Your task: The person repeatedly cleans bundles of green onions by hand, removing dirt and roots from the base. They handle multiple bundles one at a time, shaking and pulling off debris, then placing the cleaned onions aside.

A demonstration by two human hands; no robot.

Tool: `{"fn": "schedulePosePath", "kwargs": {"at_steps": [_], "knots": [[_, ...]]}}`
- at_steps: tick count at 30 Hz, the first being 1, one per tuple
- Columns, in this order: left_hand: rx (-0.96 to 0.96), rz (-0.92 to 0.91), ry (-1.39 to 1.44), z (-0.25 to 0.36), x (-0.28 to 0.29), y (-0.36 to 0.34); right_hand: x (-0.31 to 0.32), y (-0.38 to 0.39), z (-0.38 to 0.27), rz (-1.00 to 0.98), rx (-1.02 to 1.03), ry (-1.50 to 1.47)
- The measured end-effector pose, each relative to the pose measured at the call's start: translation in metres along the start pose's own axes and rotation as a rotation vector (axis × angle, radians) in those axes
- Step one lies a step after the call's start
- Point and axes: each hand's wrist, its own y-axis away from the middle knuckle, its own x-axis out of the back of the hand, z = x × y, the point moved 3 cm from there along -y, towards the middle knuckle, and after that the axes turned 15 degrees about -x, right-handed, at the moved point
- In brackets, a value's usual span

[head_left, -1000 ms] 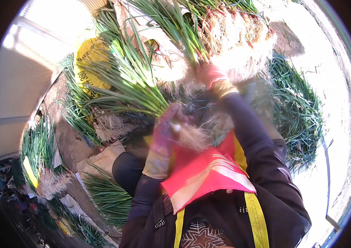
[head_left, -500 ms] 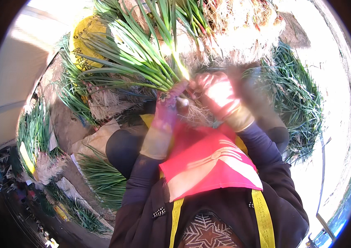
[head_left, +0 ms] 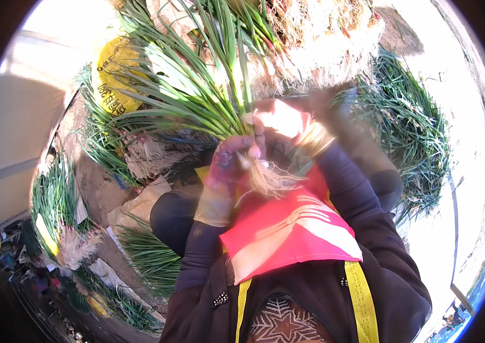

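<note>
My left hand (head_left: 225,163), in a floral pink glove with a pale cuff, is wrapped round a bunch of green onions (head_left: 208,108) near its bulbs. The long leaves fan up and left and the white roots (head_left: 271,180) hang down right over a pink apron (head_left: 288,240). My right hand (head_left: 282,123), in a pink glove, grips stems in the same bunch just above and right of my left hand; its fingertips are bright and hard to make out. Beyond them lies a large pile of onions with matted pale roots (head_left: 319,40).
A yellow printed sack (head_left: 114,57) lies at the upper left among more onions. Bunches (head_left: 54,206) lie at the left and lower left (head_left: 145,251), near brown paper (head_left: 134,206). A heap of dark green leaves (head_left: 408,126) is at the right beside a bright pale surface (head_left: 465,171).
My right hand has come back from the far pile with more stems and joined my left hand at the bunch. The held bunch stands more upright than a second ago.
</note>
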Motion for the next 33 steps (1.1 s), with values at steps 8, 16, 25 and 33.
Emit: {"fn": "schedulePosePath", "kwargs": {"at_steps": [8, 16, 25, 33], "knots": [[-0.057, 0.149, -0.442, -0.009, 0.032, -0.004, -0.011, -0.019, 0.002, 0.491, 0.239, 0.589], [-0.354, -0.007, -0.840, 0.028, -0.028, 0.006, 0.031, -0.021, 0.069, 0.358, -0.447, 0.792], [-0.182, 0.200, -0.266, 0.014, -0.013, -0.017, 0.092, -0.097, 0.055, 0.347, -0.054, -0.700], [-0.217, 0.161, -0.342, 0.013, -0.014, -0.008, 0.111, -0.007, 0.016, 0.319, 0.128, -0.724]]}}
